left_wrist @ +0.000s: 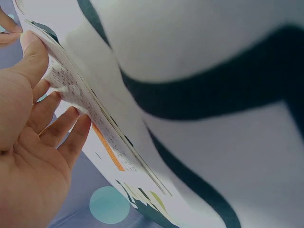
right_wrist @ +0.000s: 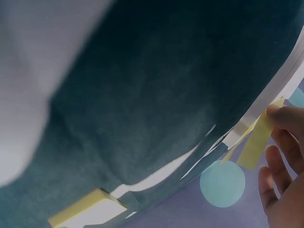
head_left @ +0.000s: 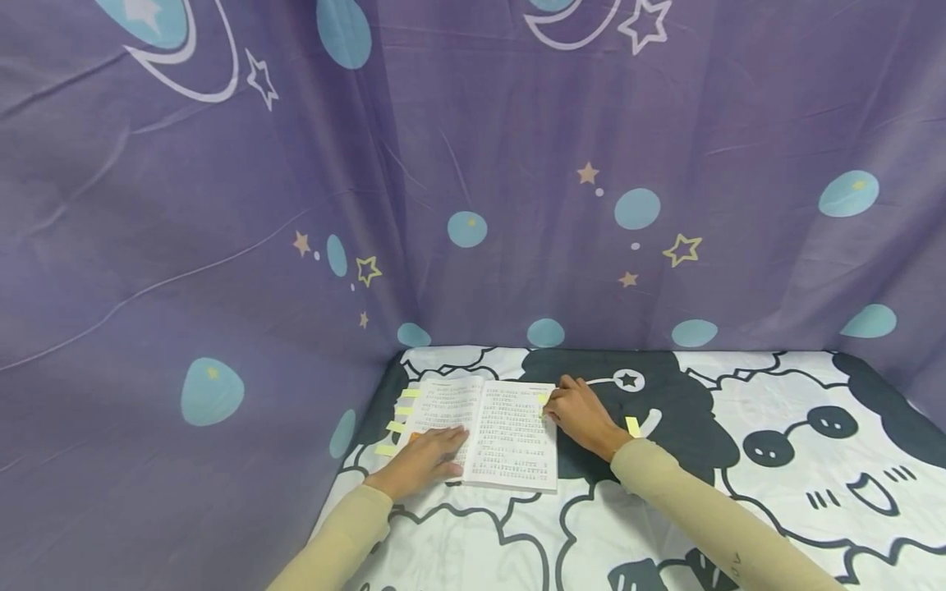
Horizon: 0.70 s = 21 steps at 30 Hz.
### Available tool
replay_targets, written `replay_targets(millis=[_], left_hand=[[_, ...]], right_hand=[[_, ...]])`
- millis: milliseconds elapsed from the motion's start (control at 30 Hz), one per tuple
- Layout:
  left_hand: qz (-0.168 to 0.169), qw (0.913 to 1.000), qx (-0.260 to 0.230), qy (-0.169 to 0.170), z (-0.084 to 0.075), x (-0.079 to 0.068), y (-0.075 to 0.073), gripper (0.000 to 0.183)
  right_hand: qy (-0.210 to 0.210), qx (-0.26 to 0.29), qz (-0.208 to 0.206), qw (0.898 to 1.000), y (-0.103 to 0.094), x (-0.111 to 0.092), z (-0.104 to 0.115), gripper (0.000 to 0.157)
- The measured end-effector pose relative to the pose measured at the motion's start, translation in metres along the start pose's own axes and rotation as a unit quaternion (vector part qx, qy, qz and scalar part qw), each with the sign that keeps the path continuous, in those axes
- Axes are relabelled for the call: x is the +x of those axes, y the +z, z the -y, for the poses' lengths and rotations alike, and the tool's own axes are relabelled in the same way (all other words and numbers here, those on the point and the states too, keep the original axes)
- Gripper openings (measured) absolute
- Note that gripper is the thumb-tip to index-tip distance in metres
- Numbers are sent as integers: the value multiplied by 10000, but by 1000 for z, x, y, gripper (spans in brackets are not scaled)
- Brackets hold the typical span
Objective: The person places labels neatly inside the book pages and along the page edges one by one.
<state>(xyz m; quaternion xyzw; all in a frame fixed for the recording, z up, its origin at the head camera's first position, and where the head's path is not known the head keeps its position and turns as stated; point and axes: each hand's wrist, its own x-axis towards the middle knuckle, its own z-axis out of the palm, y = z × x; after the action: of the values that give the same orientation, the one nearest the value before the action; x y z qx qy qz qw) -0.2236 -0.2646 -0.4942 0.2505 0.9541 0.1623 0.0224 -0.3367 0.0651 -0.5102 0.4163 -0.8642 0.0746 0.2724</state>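
While the left hand (head_left: 423, 461) rests on the left page of the open book (head_left: 515, 435), its fingers loosely spread and nearly straight, the right hand (head_left: 584, 415) pinches a yellow strip (right_wrist: 254, 146) at the right page's outer edge. The book lies on a cartoon-printed cloth (head_left: 451, 546), a yellow pad (right_wrist: 88, 209) to its right.

Open book (head_left: 510, 435) looked down on from the head, forward-facing, well back, shared close up by both tilted wrist views

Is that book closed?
No, the book lies open, with print showing on both sides of its middle fold and the left hand resting on it.
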Motion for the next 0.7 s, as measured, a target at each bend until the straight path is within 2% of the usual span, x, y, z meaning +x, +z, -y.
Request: replay_targets(millis=[133,267,467,700], left_hand=[[0,10000,23,-13,-1,0,0,68],[3,10000,-10,-40,-2,0,-1,68],[30,10000,21,9,2,1,0,68],[-27,10000,1,63,2,1,1,68]], right_hand=[[-291,-249,132,9992,-1,1,2,15],[-476,-561,451,9963,-4,3,6,14],[-502,-724,1006,9910,-6,3,13,14],[-547,-982,1190,9865,-5,1,17,15]])
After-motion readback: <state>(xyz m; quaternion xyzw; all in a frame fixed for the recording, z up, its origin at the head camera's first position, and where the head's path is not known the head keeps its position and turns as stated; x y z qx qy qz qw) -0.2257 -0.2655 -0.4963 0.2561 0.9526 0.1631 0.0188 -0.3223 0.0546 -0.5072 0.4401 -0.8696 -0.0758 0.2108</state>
